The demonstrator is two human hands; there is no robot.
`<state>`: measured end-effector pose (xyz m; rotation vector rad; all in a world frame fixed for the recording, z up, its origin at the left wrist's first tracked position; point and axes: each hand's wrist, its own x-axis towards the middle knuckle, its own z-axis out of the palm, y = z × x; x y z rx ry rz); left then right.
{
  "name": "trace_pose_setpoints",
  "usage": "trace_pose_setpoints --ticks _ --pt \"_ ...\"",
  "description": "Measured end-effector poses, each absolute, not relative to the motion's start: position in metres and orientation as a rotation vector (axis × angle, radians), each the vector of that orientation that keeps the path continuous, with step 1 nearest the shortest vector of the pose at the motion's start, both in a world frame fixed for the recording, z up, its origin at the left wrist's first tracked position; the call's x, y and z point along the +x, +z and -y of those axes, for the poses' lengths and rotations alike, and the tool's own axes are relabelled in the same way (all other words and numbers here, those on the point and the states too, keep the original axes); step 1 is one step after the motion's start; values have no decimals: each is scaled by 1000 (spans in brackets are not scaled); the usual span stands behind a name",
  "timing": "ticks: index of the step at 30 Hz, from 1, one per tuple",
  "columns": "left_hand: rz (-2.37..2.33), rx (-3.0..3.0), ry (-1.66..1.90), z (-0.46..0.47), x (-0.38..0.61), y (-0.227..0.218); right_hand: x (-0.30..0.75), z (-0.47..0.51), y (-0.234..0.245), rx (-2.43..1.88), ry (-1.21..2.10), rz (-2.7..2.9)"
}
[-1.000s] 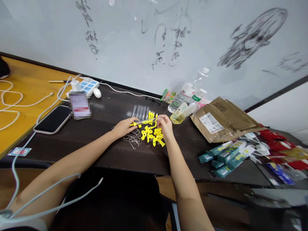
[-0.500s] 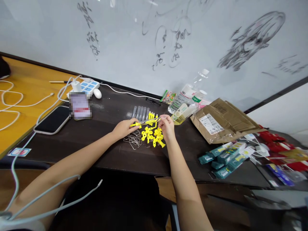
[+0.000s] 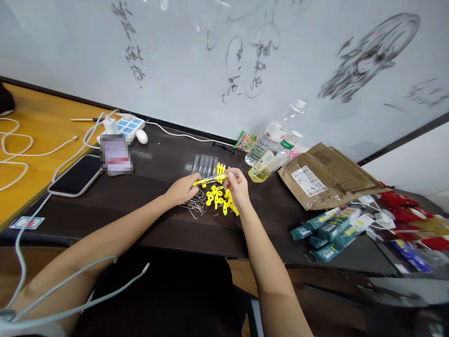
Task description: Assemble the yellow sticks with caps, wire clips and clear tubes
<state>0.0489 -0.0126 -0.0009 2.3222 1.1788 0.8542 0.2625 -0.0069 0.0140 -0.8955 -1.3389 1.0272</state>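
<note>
My left hand (image 3: 184, 188) is closed on the yellow end of a slim yellow-and-clear tube (image 3: 212, 179). At its other end, the fingers of my right hand (image 3: 236, 182) pinch the clear part. The tube lies nearly level between my hands, just above the table. Below it are scattered small yellow plastic parts (image 3: 216, 201), some ring-shaped. Bent metal wires (image 3: 195, 206) lie in a tangle beneath my left hand. Behind the hands, several clear tubes (image 3: 205, 164) lie in a row beside yellow rods (image 3: 220, 167), partly hidden by the held tube.
Bottles (image 3: 268, 161), a snack packet (image 3: 244, 140) and glasses (image 3: 223, 148) lie behind. A brown parcel (image 3: 324, 182) and green boxes (image 3: 333, 231) sit to the right. On the left are a phone (image 3: 75, 175), a power strip (image 3: 129, 125) and loose cables.
My right hand has moved slightly left, towards my left hand. Less of the tube shows between them now, and its clear section sits further over the yellow end.
</note>
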Motion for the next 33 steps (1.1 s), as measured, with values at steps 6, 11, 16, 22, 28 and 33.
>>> trace_pose_setpoints --ticks 6,11,16,22,28,33 --pt "-1049 2328 874 13 45 -1 263 7 12 -791 1050 1290" --pt "-1102 2331 807 14 47 -4 268 3 13 -766 1071 1204" --pt "-1156 2345 816 11 47 -7 273 1 17 -782 1058 1120" --pt "-1227 2380 804 9 46 -8 282 -2 22 -827 1005 1042" --pt "-1317 2312 845 9 45 -7 293 -4 26 -829 985 899" --pt "-1230 2118 1085 8 46 -9 300 -8 26 -873 929 694"
